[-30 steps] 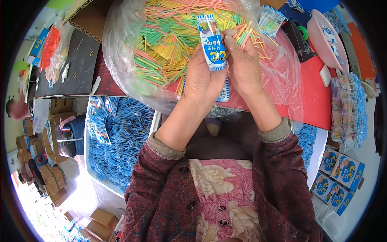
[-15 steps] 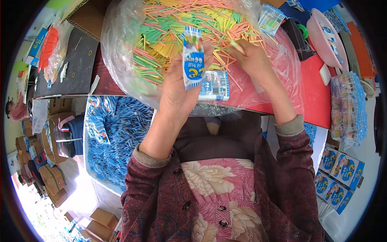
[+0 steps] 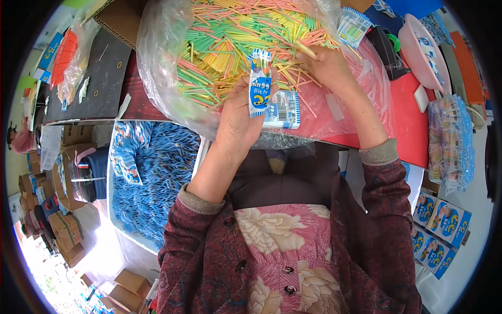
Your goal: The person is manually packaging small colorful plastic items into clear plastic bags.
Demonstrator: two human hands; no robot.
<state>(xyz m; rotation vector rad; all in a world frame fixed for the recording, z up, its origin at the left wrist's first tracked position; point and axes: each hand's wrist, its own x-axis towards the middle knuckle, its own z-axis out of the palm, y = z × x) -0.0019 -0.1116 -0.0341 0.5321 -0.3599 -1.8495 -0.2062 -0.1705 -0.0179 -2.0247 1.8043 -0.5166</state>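
My left hand point(image 3: 236, 119) is closed on a small blue-and-white packet point(image 3: 260, 91), held upright with its printed face toward me. Over the right part of the heap, my right hand point(image 3: 331, 69) pinches a few pale yellow sticks point(image 3: 305, 50); their exact number is hard to make out. Thin yellow, green and pink sticks point(image 3: 219, 39) form a large loose heap in an opened clear plastic bag point(image 3: 163, 68). Just behind my left hand, a second blue-and-white packet point(image 3: 286, 112) lies flat near the table's front edge, partly covered by the held one.
On the red table point(image 3: 405, 118) stand a black tape dispenser point(image 3: 386, 51) and a pink basin point(image 3: 424, 52) with packets in it. A filled packet point(image 3: 353, 27) lies beside the heap. Left of my legs, a bin holds many blue wrappers point(image 3: 151, 183). Bundled packets point(image 3: 451, 141) hang at right.
My left hand has shifted slightly right and nearer to me with the packet. The sticks in my right hand now show more plainly, tilted out past the fingers.
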